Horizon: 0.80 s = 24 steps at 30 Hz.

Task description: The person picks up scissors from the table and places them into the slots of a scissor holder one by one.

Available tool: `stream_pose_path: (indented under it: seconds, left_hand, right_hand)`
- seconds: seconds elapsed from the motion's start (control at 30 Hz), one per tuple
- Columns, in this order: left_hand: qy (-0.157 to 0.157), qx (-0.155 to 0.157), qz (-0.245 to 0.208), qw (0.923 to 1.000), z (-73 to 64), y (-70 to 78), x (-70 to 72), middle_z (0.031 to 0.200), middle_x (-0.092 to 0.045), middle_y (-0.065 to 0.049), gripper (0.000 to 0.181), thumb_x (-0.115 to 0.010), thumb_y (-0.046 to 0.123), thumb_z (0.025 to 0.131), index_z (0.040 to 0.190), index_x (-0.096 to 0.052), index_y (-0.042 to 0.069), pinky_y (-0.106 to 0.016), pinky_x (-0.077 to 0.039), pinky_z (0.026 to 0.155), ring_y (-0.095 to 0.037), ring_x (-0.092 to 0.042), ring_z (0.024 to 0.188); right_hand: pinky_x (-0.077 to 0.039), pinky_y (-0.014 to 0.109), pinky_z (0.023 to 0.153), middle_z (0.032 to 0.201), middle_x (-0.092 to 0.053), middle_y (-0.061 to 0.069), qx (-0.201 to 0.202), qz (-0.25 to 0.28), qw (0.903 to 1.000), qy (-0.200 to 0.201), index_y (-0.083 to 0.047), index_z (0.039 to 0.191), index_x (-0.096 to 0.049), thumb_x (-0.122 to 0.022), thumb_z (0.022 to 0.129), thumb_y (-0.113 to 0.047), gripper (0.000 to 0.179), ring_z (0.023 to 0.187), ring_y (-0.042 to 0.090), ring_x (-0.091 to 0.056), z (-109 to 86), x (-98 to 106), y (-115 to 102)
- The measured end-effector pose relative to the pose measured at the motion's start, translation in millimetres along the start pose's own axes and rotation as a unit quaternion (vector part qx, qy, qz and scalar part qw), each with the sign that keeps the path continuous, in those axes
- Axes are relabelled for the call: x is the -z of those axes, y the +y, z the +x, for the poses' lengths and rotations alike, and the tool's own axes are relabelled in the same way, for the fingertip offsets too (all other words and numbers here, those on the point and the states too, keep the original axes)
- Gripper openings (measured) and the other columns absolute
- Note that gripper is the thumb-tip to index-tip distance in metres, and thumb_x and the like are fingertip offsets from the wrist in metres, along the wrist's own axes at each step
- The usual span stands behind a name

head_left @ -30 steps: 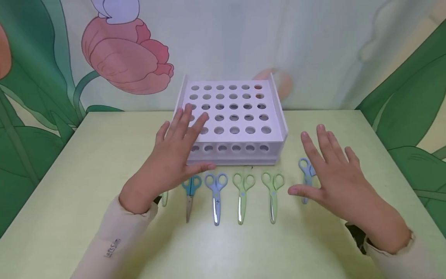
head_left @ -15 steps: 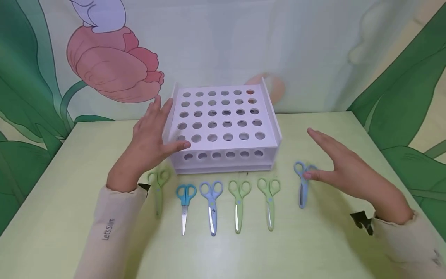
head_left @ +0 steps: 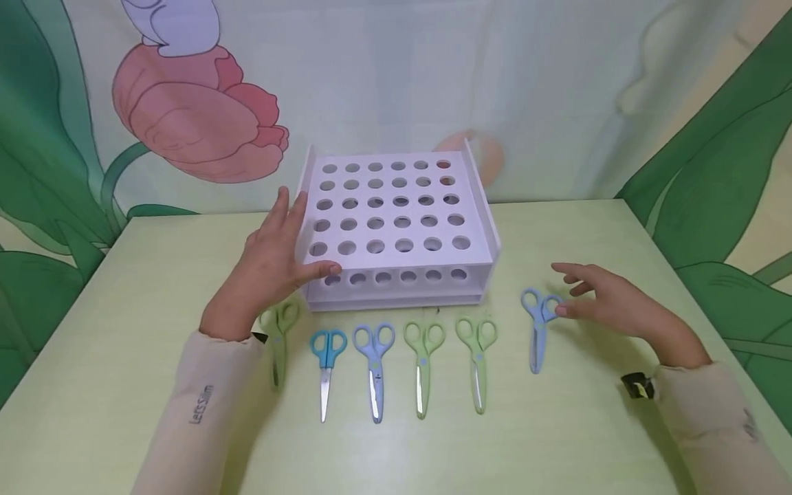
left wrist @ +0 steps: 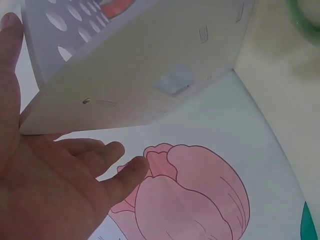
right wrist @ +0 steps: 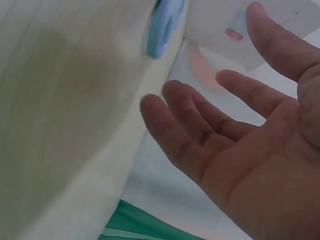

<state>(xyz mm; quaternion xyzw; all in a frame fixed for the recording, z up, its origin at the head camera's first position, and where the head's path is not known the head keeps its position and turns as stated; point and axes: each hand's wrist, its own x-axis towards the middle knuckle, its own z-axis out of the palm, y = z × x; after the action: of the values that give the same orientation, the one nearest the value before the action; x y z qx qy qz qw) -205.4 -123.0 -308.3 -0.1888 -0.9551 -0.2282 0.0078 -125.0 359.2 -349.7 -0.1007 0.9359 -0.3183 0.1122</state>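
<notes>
Since the preceding head view, the right hand [head_left: 609,306] has lowered toward the right blue scissors [head_left: 538,337], and its fingers have bent more. Nearest the camera, the left sleeve [head_left: 204,405] and right sleeve [head_left: 705,405] extend back from the fingers. On the table [head_left: 433,454], between the two sets of fingers and closer to the camera, lie teal scissors [head_left: 326,364], middle blue scissors [head_left: 375,371], first green scissors [head_left: 423,364] and second green scissors [head_left: 478,361], handles directed away. Left green scissors [head_left: 278,347] lie below the left wrist, partly covered. The right fingers are loosely bent and hold nothing; the right blue scissors lie just beyond the thumb tip, apart from the fingers in the right wrist view. The left hand [head_left: 269,265] is spread wide at the white rack [head_left: 390,256]: thumb over the front corner, remaining fingers along the side wall. Beyond all fingers hangs a printed backdrop [head_left: 371,89].
</notes>
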Motion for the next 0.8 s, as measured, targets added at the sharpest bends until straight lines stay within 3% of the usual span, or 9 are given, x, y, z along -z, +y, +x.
stream_pose_path:
  seconds: [0.17, 0.33, 0.6, 0.8]
  left_hand:
    - [-0.009, 0.007, -0.016, 0.9998, -1.2, -3.4, -1.8, 0.167, 0.01, -0.014, 0.129, -0.081, 0.058, 0.078, 0.163, 0.004, 0.012, -0.064, -0.023, 0.113, -0.05, -0.019, 0.146]
    - [-0.023, 0.013, -0.033, 0.9991, -1.4, -3.0, -2.1, 0.168, 0.011, -0.01, 0.133, -0.079, 0.065, 0.075, 0.162, 0.007, 0.012, -0.059, -0.022, 0.116, -0.043, -0.013, 0.15]
    - [-0.032, 0.014, -0.064, 0.9973, -0.3, -1.2, -2.1, 0.167, 0.015, -0.007, 0.133, -0.079, 0.064, 0.075, 0.162, 0.009, 0.013, -0.054, -0.02, 0.118, -0.036, -0.006, 0.153]
    - [-0.033, 0.018, -0.071, 0.9968, -0.6, -2.0, -4.5, 0.168, 0.015, -0.006, 0.133, -0.079, 0.065, 0.074, 0.162, 0.008, 0.016, -0.057, -0.022, 0.116, -0.038, -0.009, 0.152]
  right_hand:
    - [-0.05, 0.05, 0.087, 0.129, -0.054, 0.032, -0.006, 0.008, 0.9998, -0.019, 0.01, 0.148, -0.039, -0.072, 0.096, -0.016, 0.067, 0.113, 0.045, -0.057, 5.4, -4, 19]
    - [-0.05, 0.043, 0.081, 0.115, -0.059, 0.025, -0.011, -0.001, 0.9999, -0.012, 0.01, 0.142, -0.048, -0.075, 0.093, -0.014, 0.061, 0.101, 0.036, -0.059, 8.9, -8, 32]
    - [-0.045, 0.031, 0.068, 0.091, -0.059, 0.007, -0.011, 0.014, 0.9998, -0.008, 0.001, 0.138, -0.057, -0.076, 0.09, -0.01, 0.053, 0.081, 0.023, -0.051, 10.0, -15, 38]
    - [-0.043, 0.031, 0.066, 0.085, -0.057, 0.003, -0.003, 0.001, 1.0, -0.006, -0.001, 0.134, -0.062, -0.076, 0.089, -0.008, 0.048, 0.077, 0.022, -0.05, 11.4, -19, 36]
